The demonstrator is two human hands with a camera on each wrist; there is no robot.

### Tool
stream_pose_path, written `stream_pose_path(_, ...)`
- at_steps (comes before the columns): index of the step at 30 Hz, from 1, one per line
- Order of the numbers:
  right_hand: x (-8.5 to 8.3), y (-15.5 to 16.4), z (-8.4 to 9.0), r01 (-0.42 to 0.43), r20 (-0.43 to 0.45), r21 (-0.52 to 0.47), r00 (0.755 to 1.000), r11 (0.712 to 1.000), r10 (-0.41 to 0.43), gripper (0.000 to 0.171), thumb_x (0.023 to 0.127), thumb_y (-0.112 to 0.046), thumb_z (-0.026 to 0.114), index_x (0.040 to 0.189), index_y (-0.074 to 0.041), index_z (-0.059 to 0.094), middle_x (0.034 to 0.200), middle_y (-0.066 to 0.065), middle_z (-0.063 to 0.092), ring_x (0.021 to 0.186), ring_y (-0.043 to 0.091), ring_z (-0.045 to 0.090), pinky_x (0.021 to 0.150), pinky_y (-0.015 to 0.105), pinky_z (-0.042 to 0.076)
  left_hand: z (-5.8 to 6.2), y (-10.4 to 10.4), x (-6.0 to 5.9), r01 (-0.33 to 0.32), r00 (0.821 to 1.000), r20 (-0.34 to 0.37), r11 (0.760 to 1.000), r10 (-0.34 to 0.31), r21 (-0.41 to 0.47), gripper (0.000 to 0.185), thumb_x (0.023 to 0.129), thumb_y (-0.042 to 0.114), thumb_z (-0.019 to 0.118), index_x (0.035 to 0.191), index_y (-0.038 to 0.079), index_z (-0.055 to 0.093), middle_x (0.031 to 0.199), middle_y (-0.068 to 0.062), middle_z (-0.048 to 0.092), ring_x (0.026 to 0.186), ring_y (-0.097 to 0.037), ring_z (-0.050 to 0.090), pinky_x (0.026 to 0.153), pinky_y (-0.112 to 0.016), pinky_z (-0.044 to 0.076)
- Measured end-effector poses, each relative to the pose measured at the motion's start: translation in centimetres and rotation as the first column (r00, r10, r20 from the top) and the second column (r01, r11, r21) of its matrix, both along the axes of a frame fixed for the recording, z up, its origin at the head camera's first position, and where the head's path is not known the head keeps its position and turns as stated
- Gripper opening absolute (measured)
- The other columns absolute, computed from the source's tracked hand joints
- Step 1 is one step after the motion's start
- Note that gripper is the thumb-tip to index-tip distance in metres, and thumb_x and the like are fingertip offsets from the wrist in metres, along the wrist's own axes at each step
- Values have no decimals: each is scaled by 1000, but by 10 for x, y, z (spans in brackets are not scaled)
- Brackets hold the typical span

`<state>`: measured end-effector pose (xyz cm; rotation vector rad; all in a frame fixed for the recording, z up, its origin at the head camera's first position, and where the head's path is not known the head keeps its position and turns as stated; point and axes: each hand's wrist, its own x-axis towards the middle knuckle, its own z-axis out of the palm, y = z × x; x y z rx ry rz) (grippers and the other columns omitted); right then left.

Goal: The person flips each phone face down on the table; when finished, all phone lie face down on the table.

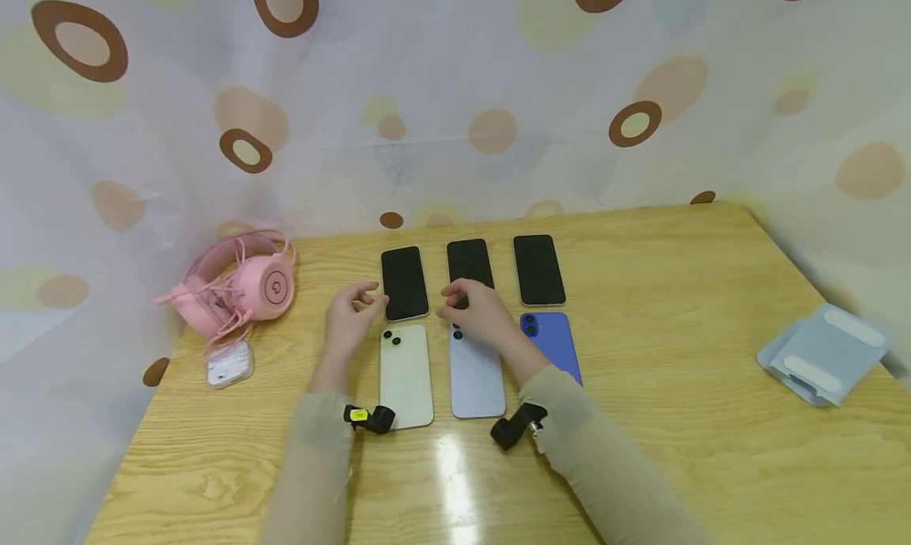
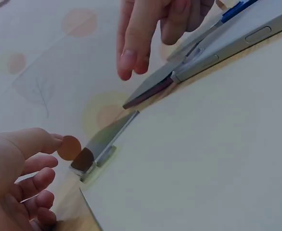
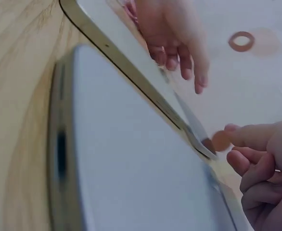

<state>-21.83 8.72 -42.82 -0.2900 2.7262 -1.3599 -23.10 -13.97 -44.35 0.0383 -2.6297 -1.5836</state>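
My left hand point(image 1: 350, 316) hovers with loosely bent fingers beside the left phone with a black screen point(image 1: 405, 284); nothing is held in it. My right hand point(image 1: 475, 312), also holding nothing, is over the top of a light blue phone point(image 1: 477, 379) lying back up, and overlaps the middle black-screened phone point(image 1: 470, 262). A pale yellow phone point(image 1: 406, 375) lies back up between the forearms. Right of the light blue one is a blue-violet phone point(image 1: 553, 343), partly hidden by my right wrist. In the left wrist view, the left thumb and fingers point(image 2: 35, 183) stand apart.
A third black-screened phone point(image 1: 539, 270) lies at the back right of the group. Pink headphones point(image 1: 242, 284) and a small white case point(image 1: 230, 365) sit on the left side of the wooden table point(image 1: 676, 355). A folded light blue stand point(image 1: 829, 355) is at the far right.
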Motion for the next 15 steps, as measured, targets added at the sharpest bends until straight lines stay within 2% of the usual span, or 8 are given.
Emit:
stream_pose_path(3, -9, -21, -9, 16, -2, 60, 1000, 998, -16, 33, 87, -24, 71, 114, -7, 65, 96, 1, 64, 91, 19, 58, 81, 36, 46, -11, -4, -1, 7, 1000, 22, 1000, -7, 0, 39, 88, 20, 69, 121, 1, 62, 95, -8, 50, 82, -18, 45, 70, -29, 38)
stream_pose_path(6, -14, -34, -13, 36, -6, 139, 999, 990, -36, 37, 86, -27, 72, 115, -5, 65, 96, 1, 65, 91, 18, 60, 81, 36, 47, -17, -5, -2, 24, 1000, 17, 999, -23, -32, 41, 88, 21, 70, 121, -1, 62, 93, -8, 50, 84, -20, 45, 72, -30, 38)
stream_pose_path(13, -19, -42, -10, 20, -27, 230, 1000, 973, -14, 26, 83, -20, 75, 101, -3, 68, 81, 0, 59, 82, 18, 55, 75, 33, 45, -18, -4, -3, 61, 998, -5, 988, -63, -141, 37, 87, 20, 71, 118, 0, 65, 84, -5, 51, 81, -21, 46, 72, -31, 35)
stream_pose_path(15, -20, -43, -10, 13, -29, 225, 1000, 974, -6, 28, 82, -19, 76, 105, -3, 70, 81, 0, 60, 81, 18, 56, 75, 33, 46, -18, -4, -2, 70, 997, -6, 986, -71, -152, 38, 87, 20, 71, 119, 1, 65, 83, -4, 50, 80, -20, 46, 71, -31, 35)
